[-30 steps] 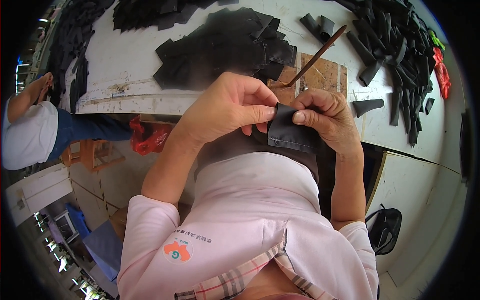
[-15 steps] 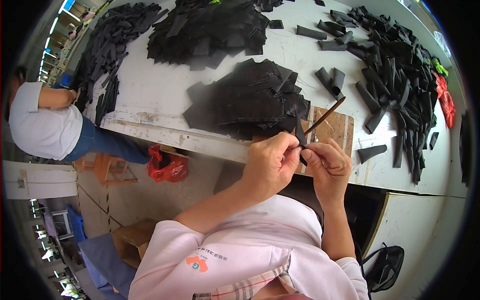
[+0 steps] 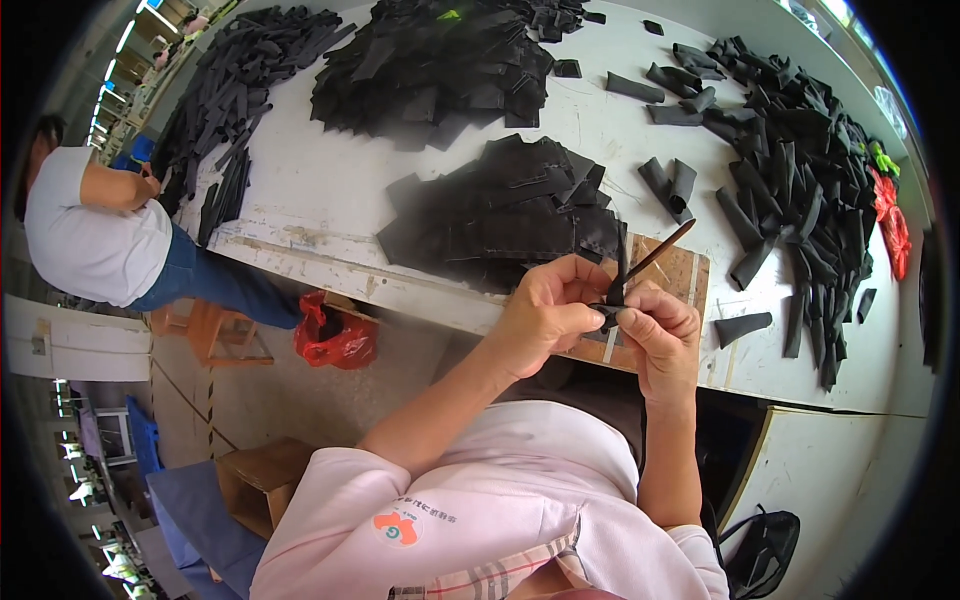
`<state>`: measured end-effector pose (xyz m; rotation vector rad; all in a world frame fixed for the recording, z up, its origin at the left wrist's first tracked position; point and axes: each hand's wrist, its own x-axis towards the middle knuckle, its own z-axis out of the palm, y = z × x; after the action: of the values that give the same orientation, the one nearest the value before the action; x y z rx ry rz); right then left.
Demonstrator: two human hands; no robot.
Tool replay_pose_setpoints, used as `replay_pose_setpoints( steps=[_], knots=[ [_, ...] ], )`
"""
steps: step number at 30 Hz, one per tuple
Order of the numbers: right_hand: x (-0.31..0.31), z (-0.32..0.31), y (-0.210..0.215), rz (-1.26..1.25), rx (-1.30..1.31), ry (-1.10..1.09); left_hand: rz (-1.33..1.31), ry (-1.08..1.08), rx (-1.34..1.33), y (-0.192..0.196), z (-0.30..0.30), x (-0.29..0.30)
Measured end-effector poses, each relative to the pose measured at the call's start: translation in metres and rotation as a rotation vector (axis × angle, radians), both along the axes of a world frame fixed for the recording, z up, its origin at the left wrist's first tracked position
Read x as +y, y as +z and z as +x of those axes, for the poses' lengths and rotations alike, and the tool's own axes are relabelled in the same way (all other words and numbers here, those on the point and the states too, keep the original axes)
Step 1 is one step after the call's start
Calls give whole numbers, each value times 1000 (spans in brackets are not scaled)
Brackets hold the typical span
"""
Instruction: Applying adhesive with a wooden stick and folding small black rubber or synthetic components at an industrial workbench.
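Note:
My left hand (image 3: 558, 308) and my right hand (image 3: 660, 330) are close together at the table's front edge. Both pinch a small black fabric piece (image 3: 613, 296), with thumbs and fingertips meeting at its lower end. A narrow part of it points up between the hands. Just beyond my right fingers a thin brown stick (image 3: 660, 250) slants up to the right; its lower end is hidden, so I cannot tell what supports it. Under and behind the hands lies a brown board (image 3: 685, 275). A heap of flat black fabric pieces (image 3: 490, 215) sits directly beyond my left hand.
More black pieces form a larger heap (image 3: 420, 75) farther back. Dark strips (image 3: 240, 75) lie at the far left, rolled black tubes (image 3: 790, 200) at the right. Another person (image 3: 95, 225) stands at the left, near a red plastic bag (image 3: 335, 335). A black bag (image 3: 765, 553) is at lower right.
The view has shifted slightly, so the table appears lower. My left fingers have opened out around the fabric piece, and its narrow part now points more upright. Both hands still pinch it.

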<state>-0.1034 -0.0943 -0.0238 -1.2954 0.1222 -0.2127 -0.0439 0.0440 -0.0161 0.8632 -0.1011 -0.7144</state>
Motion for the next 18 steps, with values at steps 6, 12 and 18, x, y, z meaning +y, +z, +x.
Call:
replay_pose_setpoints(
  steps=[6,12,18],
  knots=[
    [16,2,-5,720,191,173,747,544,-940,-8,-9,-20],
    [3,-1,-11,446,138,122,82,81,-146,6,-6,2],
    [4,-12,7,257,-198,236,-566,-575,256,10,-16,15]
  ],
)
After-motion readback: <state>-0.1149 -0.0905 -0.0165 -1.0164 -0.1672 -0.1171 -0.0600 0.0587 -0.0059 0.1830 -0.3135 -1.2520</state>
